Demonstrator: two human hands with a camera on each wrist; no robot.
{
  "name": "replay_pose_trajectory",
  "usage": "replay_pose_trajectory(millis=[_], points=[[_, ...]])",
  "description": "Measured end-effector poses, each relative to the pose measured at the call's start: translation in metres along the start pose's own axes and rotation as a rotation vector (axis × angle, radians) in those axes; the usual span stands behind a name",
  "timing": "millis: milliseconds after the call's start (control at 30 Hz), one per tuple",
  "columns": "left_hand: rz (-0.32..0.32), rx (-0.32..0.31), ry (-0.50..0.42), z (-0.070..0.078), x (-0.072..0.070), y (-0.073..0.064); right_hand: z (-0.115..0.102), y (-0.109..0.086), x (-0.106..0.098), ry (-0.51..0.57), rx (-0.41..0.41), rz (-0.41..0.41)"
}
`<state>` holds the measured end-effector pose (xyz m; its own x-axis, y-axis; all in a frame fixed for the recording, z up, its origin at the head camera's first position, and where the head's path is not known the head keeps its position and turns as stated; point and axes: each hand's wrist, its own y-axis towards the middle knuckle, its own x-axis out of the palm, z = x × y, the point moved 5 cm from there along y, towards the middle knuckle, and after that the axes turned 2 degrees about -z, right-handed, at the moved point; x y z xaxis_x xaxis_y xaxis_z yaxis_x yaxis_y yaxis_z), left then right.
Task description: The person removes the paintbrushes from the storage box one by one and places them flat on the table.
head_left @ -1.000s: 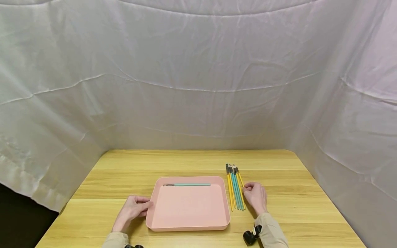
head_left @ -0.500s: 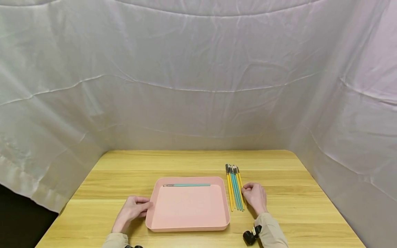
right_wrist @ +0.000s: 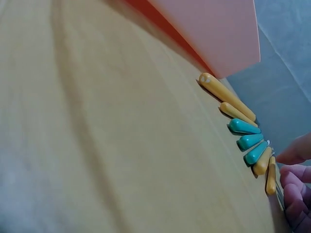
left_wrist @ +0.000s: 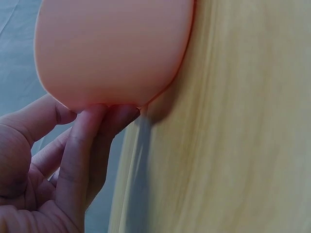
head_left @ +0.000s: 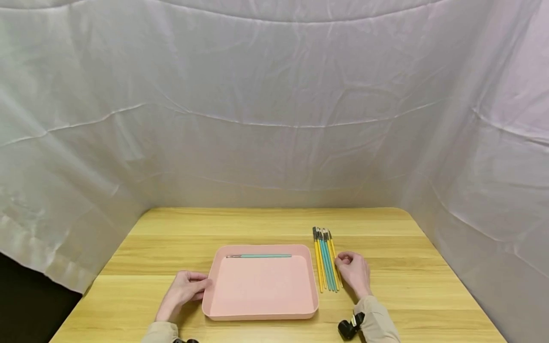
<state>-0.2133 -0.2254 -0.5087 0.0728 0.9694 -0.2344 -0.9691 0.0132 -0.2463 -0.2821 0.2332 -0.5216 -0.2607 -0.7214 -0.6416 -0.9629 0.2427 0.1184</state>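
Observation:
A pink tray lies on the wooden table, with one teal-handled paintbrush across its far end. My left hand grips the tray's left side, thumb and fingers gathered at the wall; the left wrist view has the fingertips against the tray wall. To the tray's right, several yellow and teal paintbrushes lie side by side, bristles away from me. My right hand pinches the rightmost yellow paintbrush partway along its handle. Where the fingers meet the handle is partly hidden.
The brush ends lie close to the tray's right wall. A pale curtain surrounds the wooden table at the back and both sides. A small black camera sits on the right wrist.
The rightmost yellow paintbrush has shifted slightly right at its bristle end, a little apart from the others. My right hand has moved only slightly. Tray and left hand stay put.

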Motion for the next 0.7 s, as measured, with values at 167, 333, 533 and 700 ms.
replay_pose_trajectory(millis=[167,333,533,700], points=[[-0.007,0.004,0.004,0.000,-0.001,0.001,-0.001,0.000,-0.001,0.040,-0.009,0.003],[-0.003,0.000,0.011,0.001,-0.001,0.000,-0.009,0.001,-0.002,0.091,-0.032,0.023],[-0.001,-0.002,0.009,0.003,-0.001,-0.001,-0.027,0.003,-0.002,0.191,-0.067,0.037],[-0.010,-0.002,0.002,0.003,-0.001,-0.001,-0.048,0.003,0.003,0.232,-0.149,-0.012]])
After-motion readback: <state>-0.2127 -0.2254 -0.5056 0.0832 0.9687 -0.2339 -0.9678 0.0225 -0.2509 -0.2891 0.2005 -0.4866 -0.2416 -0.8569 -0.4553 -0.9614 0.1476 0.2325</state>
